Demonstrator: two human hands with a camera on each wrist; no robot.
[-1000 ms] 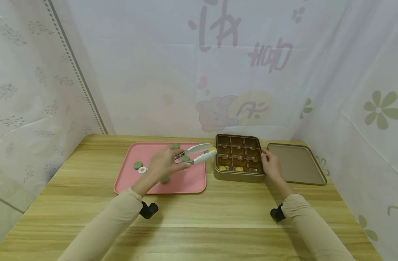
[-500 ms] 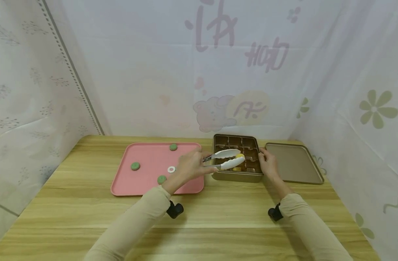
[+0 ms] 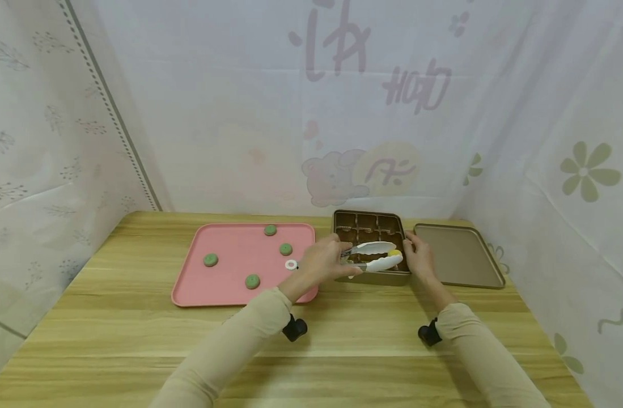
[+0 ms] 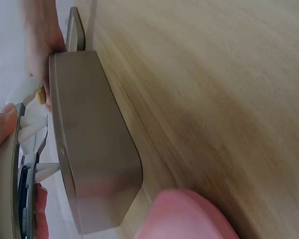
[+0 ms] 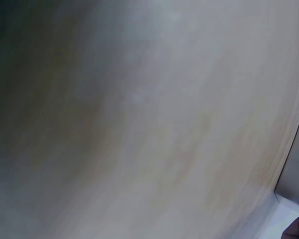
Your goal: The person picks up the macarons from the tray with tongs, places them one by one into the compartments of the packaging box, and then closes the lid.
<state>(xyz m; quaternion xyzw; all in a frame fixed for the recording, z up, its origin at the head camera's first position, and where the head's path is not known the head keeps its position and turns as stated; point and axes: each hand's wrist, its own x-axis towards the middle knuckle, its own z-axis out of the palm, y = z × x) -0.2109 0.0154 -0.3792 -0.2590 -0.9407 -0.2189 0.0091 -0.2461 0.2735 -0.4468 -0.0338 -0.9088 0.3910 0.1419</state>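
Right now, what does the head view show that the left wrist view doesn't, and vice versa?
Only the head view shows four green rounds, compartments in the tin, and the curtain print.

Only the left wrist view shows the tin's front wall mostly unblocked and, clearly, white pegs on the tongs.

Both show the left hand, tongs, yellow piece, right hand, lid and pink tray.

Left hand (image 3: 318,262): white-tipped tongs (image 3: 381,264), yellow piece (image 3: 394,253); left of it, pink tray (image 3: 229,249), green discs (image 3: 252,281). By right hand (image 3: 420,259), bronze box (image 3: 380,278); right of it, olive-flowered cloth (image 3: 589,171).
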